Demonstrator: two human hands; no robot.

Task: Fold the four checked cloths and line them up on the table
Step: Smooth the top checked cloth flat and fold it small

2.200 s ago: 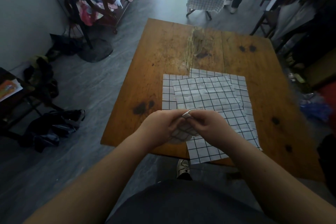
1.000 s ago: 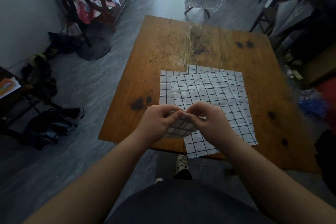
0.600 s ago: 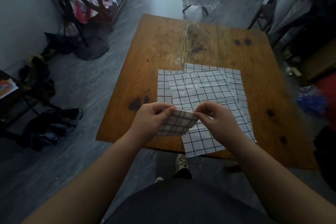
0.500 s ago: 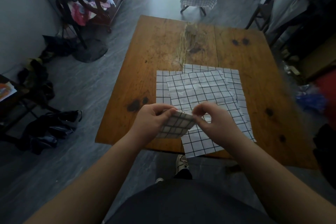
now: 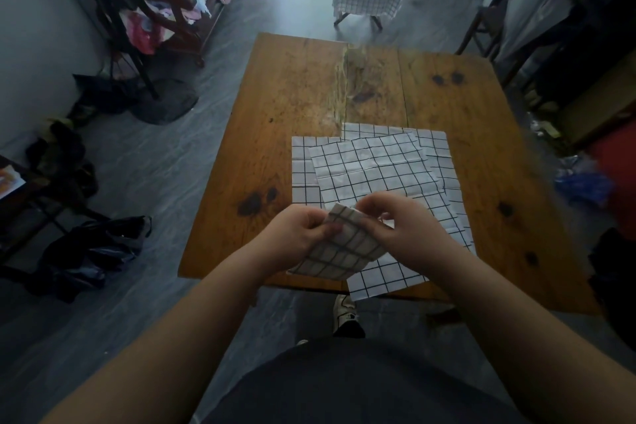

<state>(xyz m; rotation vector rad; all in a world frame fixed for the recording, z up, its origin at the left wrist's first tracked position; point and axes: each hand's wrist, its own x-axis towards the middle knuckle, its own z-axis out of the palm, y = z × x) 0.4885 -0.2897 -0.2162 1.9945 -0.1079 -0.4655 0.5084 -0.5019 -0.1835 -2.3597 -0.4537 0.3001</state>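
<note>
My left grip pinches the left edge of a small folded checked cloth, thumb on top. My right grip has its fingers curled round the upper right corner. The cloth hangs between them above the near edge of the wooden bench. Just beyond lie unfolded checked cloths, overlapping flat on the bench, one corner past the near edge.

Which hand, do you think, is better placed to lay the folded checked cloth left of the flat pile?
Probably the left hand: it grips the folded checked cloth nearest that bare wooden table; the right hand would reach across.
</note>
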